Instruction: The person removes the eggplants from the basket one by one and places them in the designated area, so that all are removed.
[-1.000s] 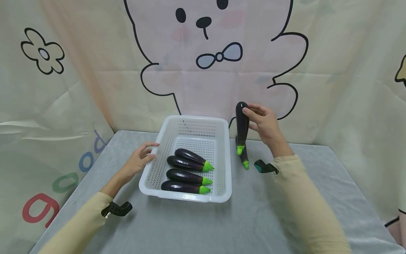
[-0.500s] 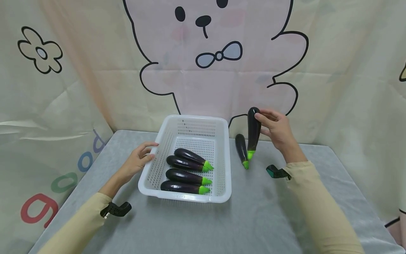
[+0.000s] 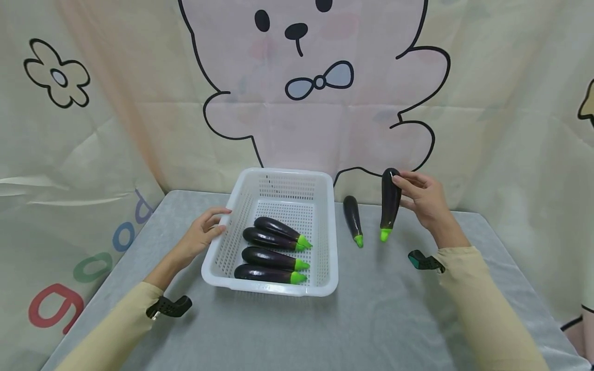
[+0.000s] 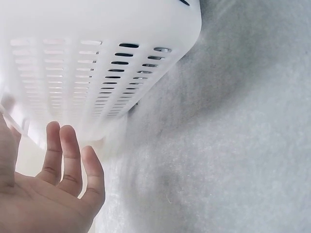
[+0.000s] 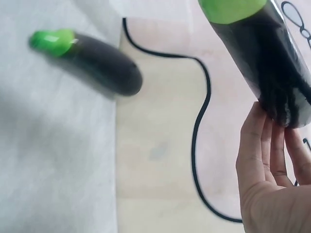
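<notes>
In the head view, my right hand [image 3: 425,200] pinches the thick end of a dark purple eggplant [image 3: 390,200], held nearly upright with its bright green tip downward. The right wrist view shows the fingertips against the rounded end of this eggplant [image 5: 267,63]. To its left, a second eggplant [image 3: 352,216] lies on the table. My left hand [image 3: 201,236] holds the left rim of a white perforated plastic basket [image 3: 328,247]; in the left wrist view, several fingers [image 4: 70,155] extend beside its outer wall. Several eggplants [image 3: 269,258] lie inside the basket, green ends toward the right.
A grey cloth covers the table [image 3: 371,319]. Behind it hangs a pale curtain [image 3: 501,129] printed with a cartoon bear, close to the table's back edge. A dark strap [image 3: 169,306] is on the left wrist, another strap [image 3: 424,261] on the right.
My right hand has moved right and lower with its eggplant, away from the basket and from the eggplant on the table. My left hand and the basket stay in place.
</notes>
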Available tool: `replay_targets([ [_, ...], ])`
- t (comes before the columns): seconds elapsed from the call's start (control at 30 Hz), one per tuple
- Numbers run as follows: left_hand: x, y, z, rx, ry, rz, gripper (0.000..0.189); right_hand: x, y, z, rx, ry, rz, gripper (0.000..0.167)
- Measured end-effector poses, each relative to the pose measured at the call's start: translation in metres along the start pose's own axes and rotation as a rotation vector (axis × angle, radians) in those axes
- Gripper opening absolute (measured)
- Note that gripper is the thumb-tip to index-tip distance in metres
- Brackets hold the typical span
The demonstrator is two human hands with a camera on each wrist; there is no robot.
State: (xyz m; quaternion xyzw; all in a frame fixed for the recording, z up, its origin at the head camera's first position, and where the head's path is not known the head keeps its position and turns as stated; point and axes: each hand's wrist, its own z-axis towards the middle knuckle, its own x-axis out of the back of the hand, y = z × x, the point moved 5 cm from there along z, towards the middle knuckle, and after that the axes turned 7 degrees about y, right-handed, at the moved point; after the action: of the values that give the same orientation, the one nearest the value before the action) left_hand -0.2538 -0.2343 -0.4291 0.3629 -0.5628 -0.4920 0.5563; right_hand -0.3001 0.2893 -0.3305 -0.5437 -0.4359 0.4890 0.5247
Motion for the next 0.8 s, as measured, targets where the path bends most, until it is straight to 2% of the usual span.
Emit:
replay_targets([
  [0.07,0.0,0.001,0.0,0.002,0.002,0.002,0.045,0.006,0.005,-0.001,-0.02,-0.007,-0.006,0.037],
  [0.3,0.001,0.005,-0.003,-0.005,-0.011,-0.049,0.043,0.022,0.025,-0.004,-0.09,-0.024,-0.162,0.046],
  [0.5,0.001,0.006,-0.004,0.004,-0.014,-0.051,0.044,0.027,0.041,-0.002,-0.107,-0.038,-0.152,0.045],
  [0.8,-0.001,0.005,-0.003,-0.01,-0.021,-0.054,0.043,0.031,0.055,0.002,-0.104,-0.037,-0.204,0.057],
])
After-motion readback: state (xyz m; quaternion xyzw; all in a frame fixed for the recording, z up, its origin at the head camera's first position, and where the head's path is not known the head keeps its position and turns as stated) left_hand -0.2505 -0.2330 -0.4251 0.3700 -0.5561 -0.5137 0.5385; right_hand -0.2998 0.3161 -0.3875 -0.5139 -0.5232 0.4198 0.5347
